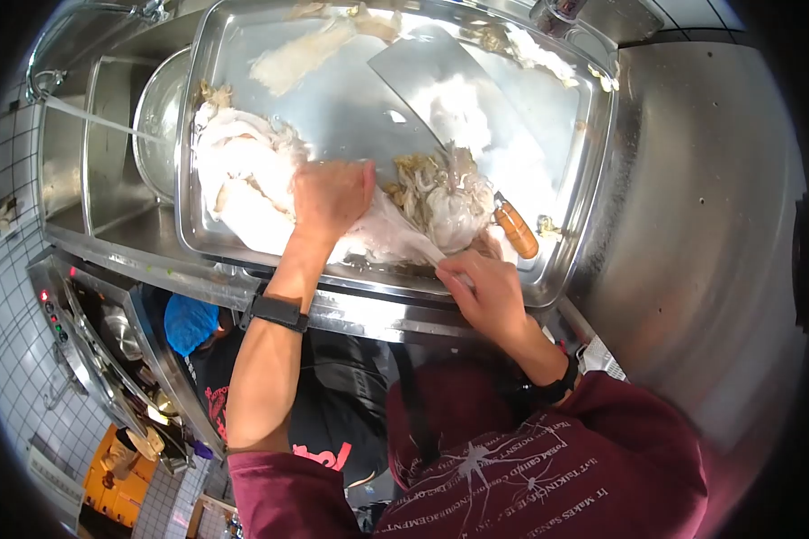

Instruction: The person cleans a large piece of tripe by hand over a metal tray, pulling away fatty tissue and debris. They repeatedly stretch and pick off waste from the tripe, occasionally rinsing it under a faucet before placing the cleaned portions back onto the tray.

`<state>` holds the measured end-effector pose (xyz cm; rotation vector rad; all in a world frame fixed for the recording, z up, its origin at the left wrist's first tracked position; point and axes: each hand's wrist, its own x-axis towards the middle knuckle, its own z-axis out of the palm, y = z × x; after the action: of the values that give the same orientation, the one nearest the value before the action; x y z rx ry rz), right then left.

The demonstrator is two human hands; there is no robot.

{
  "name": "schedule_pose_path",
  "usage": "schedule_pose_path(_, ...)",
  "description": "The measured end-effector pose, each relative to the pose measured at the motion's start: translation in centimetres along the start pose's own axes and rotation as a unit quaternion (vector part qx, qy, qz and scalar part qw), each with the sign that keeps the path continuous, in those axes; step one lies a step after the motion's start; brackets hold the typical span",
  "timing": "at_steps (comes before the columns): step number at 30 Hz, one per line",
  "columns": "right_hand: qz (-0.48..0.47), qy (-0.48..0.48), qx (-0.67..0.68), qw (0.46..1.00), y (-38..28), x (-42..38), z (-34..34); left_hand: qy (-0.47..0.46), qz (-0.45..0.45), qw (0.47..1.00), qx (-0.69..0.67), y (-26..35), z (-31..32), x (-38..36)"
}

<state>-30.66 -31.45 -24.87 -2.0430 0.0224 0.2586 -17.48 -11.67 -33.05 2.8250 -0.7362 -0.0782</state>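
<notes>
A large metal tray (351, 117) holds pale, wet, meat-like pieces. My left hand (331, 196) is closed in a fist over the pale mass (247, 175) on the tray's left side. Near the front edge, my right hand (484, 289) pinches the end of a stretched whitish strip (395, 235), which runs back toward my left hand. Beyond my right hand sits a crumpled whitish-yellow clump (449, 202). A broad cleaver blade (436, 72) lies across the tray, and its wooden handle (517, 229) is at the right, close to the clump.
Water runs from a faucet (49, 85) into a round bowl (162, 126) in the sink at the left. A steel counter (710, 198) extends on the right. Another person in a blue hair cover (191, 325) is below the counter edge, near cooking equipment (121, 332).
</notes>
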Motion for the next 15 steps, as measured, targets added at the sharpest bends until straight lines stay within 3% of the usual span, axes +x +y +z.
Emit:
schedule_pose_path(2,-0.046,0.01,-0.014,0.999,-0.3,-1.2,-1.0,-0.004,-0.005,1.0,0.003,0.0,-0.2,0.0)
schedule_pose_path(8,-0.03,0.054,0.018,0.998,0.1,-5.3,-4.5,0.013,-0.014,1.0,-0.012,0.2,-0.1,0.0)
schedule_pose_path(10,-0.021,0.076,-0.003,0.997,0.9,-6.7,-5.8,-0.038,-0.031,0.998,0.031,0.3,-0.5,0.1)
schedule_pose_path(13,-0.035,0.02,-0.034,0.999,0.6,-8.2,-7.2,-0.014,-0.015,0.999,0.037,0.1,-0.4,0.0)
schedule_pose_path(15,-0.035,0.066,-0.009,0.997,0.7,-8.9,-7.5,-0.021,-0.013,0.999,0.031,-0.1,-0.4,0.1)
